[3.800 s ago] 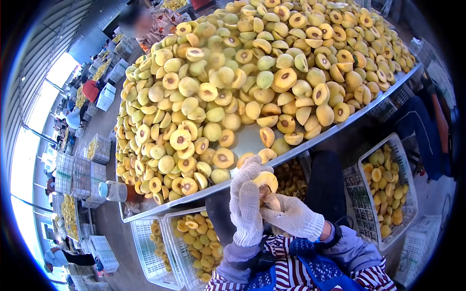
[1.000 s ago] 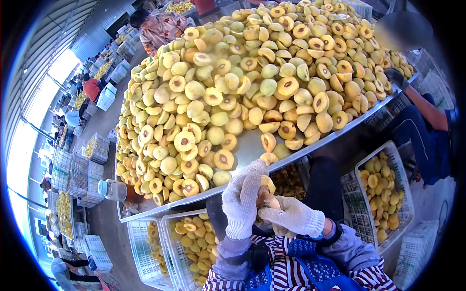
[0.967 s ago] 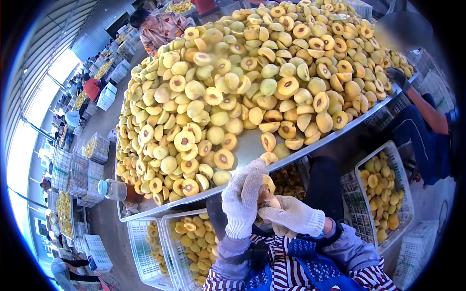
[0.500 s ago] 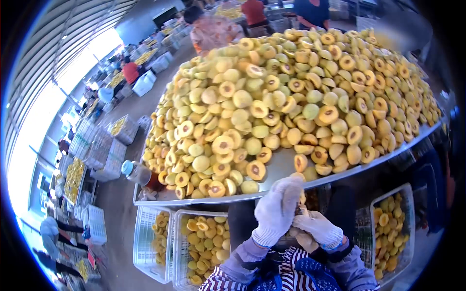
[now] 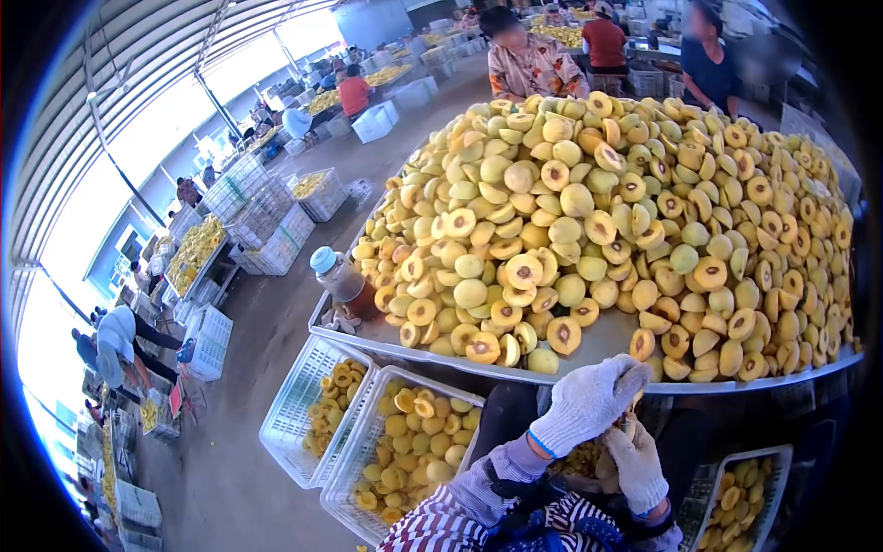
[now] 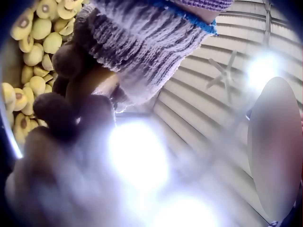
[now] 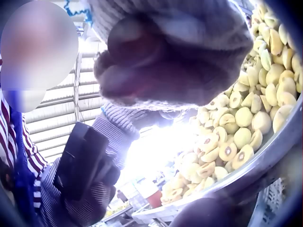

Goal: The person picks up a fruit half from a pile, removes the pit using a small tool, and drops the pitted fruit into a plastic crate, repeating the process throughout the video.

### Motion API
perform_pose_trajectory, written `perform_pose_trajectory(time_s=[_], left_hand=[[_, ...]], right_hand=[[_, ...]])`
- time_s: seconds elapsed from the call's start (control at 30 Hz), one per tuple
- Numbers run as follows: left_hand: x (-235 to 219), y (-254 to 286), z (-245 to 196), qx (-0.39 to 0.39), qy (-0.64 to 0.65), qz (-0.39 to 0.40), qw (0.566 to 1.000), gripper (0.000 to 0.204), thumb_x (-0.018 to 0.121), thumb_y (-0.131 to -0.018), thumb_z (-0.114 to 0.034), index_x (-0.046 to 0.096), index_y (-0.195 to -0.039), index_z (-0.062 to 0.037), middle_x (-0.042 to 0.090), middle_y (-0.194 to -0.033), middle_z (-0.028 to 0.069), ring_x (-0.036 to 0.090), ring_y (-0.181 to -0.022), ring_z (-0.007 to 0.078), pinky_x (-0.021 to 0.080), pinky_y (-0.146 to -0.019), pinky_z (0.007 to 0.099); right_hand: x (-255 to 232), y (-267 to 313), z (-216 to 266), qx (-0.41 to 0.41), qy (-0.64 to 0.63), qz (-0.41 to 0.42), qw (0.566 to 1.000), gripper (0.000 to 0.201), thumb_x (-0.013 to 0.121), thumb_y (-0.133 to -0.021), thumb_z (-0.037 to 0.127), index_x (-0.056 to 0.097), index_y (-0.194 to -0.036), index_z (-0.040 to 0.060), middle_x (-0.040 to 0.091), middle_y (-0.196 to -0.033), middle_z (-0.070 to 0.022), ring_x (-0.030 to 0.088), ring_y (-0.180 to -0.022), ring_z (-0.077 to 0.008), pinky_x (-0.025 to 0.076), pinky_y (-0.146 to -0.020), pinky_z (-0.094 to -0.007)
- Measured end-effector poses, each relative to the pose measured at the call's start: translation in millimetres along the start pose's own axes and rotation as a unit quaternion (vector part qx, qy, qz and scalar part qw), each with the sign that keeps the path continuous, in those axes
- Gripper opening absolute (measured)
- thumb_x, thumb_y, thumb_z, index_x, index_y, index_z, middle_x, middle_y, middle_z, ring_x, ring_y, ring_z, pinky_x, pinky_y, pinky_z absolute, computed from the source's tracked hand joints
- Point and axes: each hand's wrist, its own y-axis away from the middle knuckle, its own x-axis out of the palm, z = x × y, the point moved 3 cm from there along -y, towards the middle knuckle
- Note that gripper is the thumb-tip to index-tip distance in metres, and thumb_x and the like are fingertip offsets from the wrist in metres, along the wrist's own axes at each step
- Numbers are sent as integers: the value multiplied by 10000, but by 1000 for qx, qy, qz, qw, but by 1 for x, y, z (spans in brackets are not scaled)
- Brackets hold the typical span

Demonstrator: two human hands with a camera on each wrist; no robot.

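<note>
Both my hands wear white knit gloves and meet just below the table rim. My left hand (image 5: 602,396) curls over a yellow peach half (image 6: 97,82), which mostly hides behind the glove in the head view. My right hand (image 5: 637,455) comes up from below, with its curled fingers (image 7: 175,56) bunched against the same fruit. What lies inside that fist is hidden. The left wrist view is washed out by glare, showing only the left glove (image 6: 142,42) and a strip of fruit.
A big heap of halved peaches (image 5: 598,230) covers the metal table (image 5: 414,354). A blue-capped bottle (image 5: 338,276) stands at its left corner. White baskets of fruit halves (image 5: 405,451) sit on the floor to my left, another basket (image 5: 745,497) to my right. People (image 5: 529,60) stand across the table.
The head view has swung up and to the left, so more of the hall shows. Both hands stay together on the peach half, now lower right in the frame.
</note>
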Motion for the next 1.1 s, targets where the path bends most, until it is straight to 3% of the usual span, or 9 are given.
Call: perform_pose_trajectory(time_s=[0.2, 0.3, 0.4, 0.53, 0.63, 0.8, 0.9, 1.03, 1.1], left_hand=[[9, 9, -7, 89, -92, -90, 988, 154, 653, -917, -274, 676, -1026, -166, 707, -927, 70, 695, -769, 313, 548, -644, 409], [2, 1, -2, 22, -107, 32, 993, 190, 623, -953, -246, 661, -1083, -114, 713, -924, 79, 701, -761, 274, 551, -655, 389], [-1, 7, 13, -58, 278, 86, 955, 369, 532, -1023, -322, 618, -1239, -35, 668, -1041, 57, 617, -908, 108, 506, -831, 282], [18, 42, -1, -69, 436, -75, 894, 344, 564, -1004, -183, 579, -1290, 8, 627, -1256, 151, 597, -1156, 202, 470, -991, 353], [31, 48, 12, 39, 350, -133, 926, 307, 576, -999, -149, 603, -1258, 15, 633, -1254, 142, 599, -1122, 181, 476, -976, 340], [20, 37, -6, -31, 344, -67, 936, 321, 511, -1025, -161, 586, -1259, 45, 617, -1247, 144, 612, -993, 195, 508, -869, 300], [15, 34, -14, 233, 126, -142, 954, 317, 543, -1003, -140, 586, -1253, 49, 598, -1298, 187, 595, -1150, 291, 464, -997, 375], [19, 38, -18, 284, 127, -148, 939, 330, 635, -923, -66, 607, -1238, 25, 564, -1347, 218, 563, -1243, 390, 466, -1028, 413], [19, 30, -17, 152, 276, -86, 945, 326, 624, -951, -98, 606, -1249, 32, 589, -1322, 196, 578, -1221, 308, 469, -1012, 375]], right_hand=[[-3, 7, 11, 58, 7, 30, 998, 204, 608, -984, 217, 609, -1071, 33, 628, -812, -8, 570, -666, -70, 438, -582, -214], [0, 12, 6, 144, -39, 42, 988, 263, 590, -986, 276, 619, -1163, 83, 583, -646, -16, 528, -480, -101, 392, -427, -230], [8, 18, 38, 170, -49, 18, 984, 238, 605, -977, 257, 564, -1150, 99, 541, -577, -10, 440, -380, -72, 317, -341, -208], [7, 22, 38, 145, -95, 72, 982, 251, 623, -975, 320, 569, -1130, 131, 579, -741, 14, 437, -439, -35, 290, -359, -170], [1, 22, 18, 189, -165, 124, 960, 239, 631, -974, 335, 573, -1085, 131, 585, -790, 20, 446, -459, -34, 279, -371, -157], [-3, 21, 16, 167, -167, 153, 960, 353, 638, -956, 426, 571, -976, 80, 560, -687, 14, 457, -430, -57, 300, -372, -165], [-8, 22, 28, 134, -108, 154, 973, 379, 634, -952, 449, 569, -968, 76, 541, -621, 0, 464, -415, -66, 323, -361, -183], [-13, 27, 32, 137, -112, 162, 971, 377, 626, -956, 437, 561, -979, 66, 541, -598, -16, 465, -404, -71, 336, -349, -205], [-8, 29, 39, 148, -100, 144, 973, 360, 623, -956, 413, 571, -950, 57, 529, -578, -11, 462, -401, -73, 334, -347, -208]])
